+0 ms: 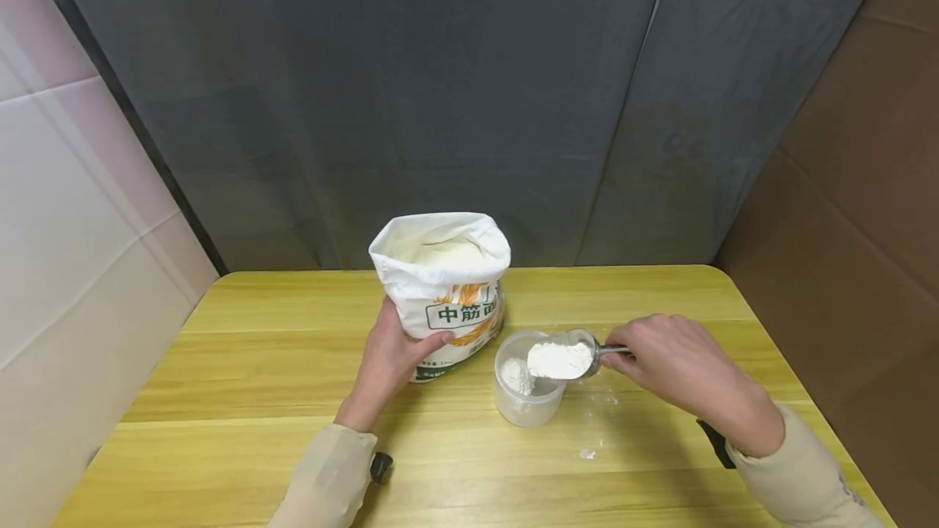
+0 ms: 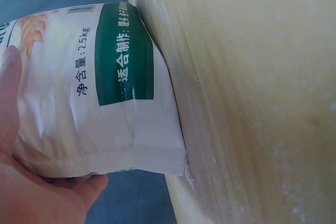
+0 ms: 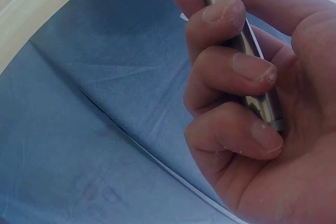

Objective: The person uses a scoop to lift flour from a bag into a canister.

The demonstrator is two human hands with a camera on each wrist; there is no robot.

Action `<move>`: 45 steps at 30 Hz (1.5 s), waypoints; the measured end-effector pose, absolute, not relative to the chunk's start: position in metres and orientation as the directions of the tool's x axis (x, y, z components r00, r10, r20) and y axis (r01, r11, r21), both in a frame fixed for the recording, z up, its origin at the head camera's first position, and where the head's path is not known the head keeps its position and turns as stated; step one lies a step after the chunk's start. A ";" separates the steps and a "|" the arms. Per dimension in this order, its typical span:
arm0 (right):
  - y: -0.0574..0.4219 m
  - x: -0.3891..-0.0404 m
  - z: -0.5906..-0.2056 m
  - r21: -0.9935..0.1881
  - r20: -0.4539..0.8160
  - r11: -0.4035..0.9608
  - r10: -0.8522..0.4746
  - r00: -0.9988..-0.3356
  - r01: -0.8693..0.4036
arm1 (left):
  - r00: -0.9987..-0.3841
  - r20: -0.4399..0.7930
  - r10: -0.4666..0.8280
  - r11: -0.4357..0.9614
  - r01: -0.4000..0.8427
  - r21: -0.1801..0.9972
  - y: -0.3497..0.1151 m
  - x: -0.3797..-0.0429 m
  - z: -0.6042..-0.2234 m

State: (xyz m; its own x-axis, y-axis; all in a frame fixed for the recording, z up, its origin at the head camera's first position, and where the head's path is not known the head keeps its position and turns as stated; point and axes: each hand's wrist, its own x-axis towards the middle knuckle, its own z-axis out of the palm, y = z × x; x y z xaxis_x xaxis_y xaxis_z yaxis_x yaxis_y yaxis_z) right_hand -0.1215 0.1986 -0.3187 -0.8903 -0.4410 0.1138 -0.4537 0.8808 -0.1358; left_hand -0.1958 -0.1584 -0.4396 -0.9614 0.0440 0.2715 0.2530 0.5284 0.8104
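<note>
A white flour bag (image 1: 411, 292) stands on the table with its top rolled open and flour (image 1: 449, 254) inside. My left hand (image 1: 396, 353) grips its lower left side, thumb across the front; in the left wrist view the other fingers (image 2: 93, 188) reach round behind the bag. Curled round the handle of a metal scoop (image 1: 592, 354) is my right hand (image 1: 671, 361), its fingertips dusted white in the right wrist view. Heaped flour (image 1: 559, 361) fills the scoop, which is over the right part of a translucent plastic tub (image 1: 530, 414). More flour (image 1: 517, 377) lies inside the tub.
The wooden table (image 1: 242, 373) carries spilled flour (image 1: 588, 454) to the right of and in front of the tub. A dark grey curtain (image 1: 411, 88) rises behind it, with a pale panel (image 1: 81, 169) at left and a brown one (image 1: 851, 186) at right.
</note>
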 end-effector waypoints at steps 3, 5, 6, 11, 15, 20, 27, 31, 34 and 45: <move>0.198 -0.122 -0.318 -0.132 0.110 0.884 -0.437 -0.893 -0.449 | -0.961 0.273 0.048 0.525 0.257 0.811 -0.158 -0.196 -0.440; 0.197 -0.122 -0.318 -0.129 0.108 0.885 -0.436 -0.893 -0.448 | -0.961 0.271 0.047 0.526 0.255 0.811 -0.158 -0.196 -0.439; 0.197 -0.122 -0.317 -0.129 0.108 0.885 -0.436 -0.894 -0.447 | -0.962 0.269 0.047 0.529 0.252 0.810 -0.158 -0.196 -0.439; 0.197 -0.122 -0.318 -0.123 0.114 0.883 -0.440 -0.891 -0.453 | -0.964 0.263 0.044 0.538 0.244 0.807 -0.157 -0.196 -0.439; 0.198 -0.122 -0.319 -0.120 0.122 0.881 -0.445 -0.887 -0.458 | -0.963 0.264 0.045 0.530 0.248 0.811 -0.157 -0.196 -0.439; 0.199 -0.121 -0.320 -0.124 0.123 0.882 -0.440 -0.889 -0.454 | -0.962 0.270 0.050 0.526 0.255 0.811 -0.158 -0.196 -0.439; 0.201 -0.120 -0.323 -0.119 0.163 0.880 -0.439 -0.884 -0.459 | -0.958 0.282 0.053 0.521 0.267 0.811 -0.159 -0.196 -0.440; 0.199 -0.120 -0.325 -0.080 0.218 0.875 -0.453 -0.865 -0.478 | -0.958 0.282 0.053 0.521 0.267 0.810 -0.159 -0.196 -0.440; 0.197 -0.120 -0.327 -0.038 0.261 0.872 -0.462 -0.847 -0.487 | -0.959 0.278 0.052 0.520 0.264 0.812 -0.159 -0.196 -0.441; 0.185 -0.120 -0.338 0.062 0.369 0.855 -0.500 -0.784 -0.516 | -0.960 0.273 0.059 0.515 0.264 0.816 -0.159 -0.197 -0.441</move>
State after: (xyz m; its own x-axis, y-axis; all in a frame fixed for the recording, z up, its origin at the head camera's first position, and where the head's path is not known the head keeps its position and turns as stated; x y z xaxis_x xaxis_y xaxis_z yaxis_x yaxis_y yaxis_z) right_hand -0.1200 0.1849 -0.3384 -0.7840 -0.4995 0.3686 -0.5155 0.8546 0.0618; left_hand -0.1969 -0.1589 -0.4407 -0.9602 0.0589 0.2731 0.2637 0.5146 0.8159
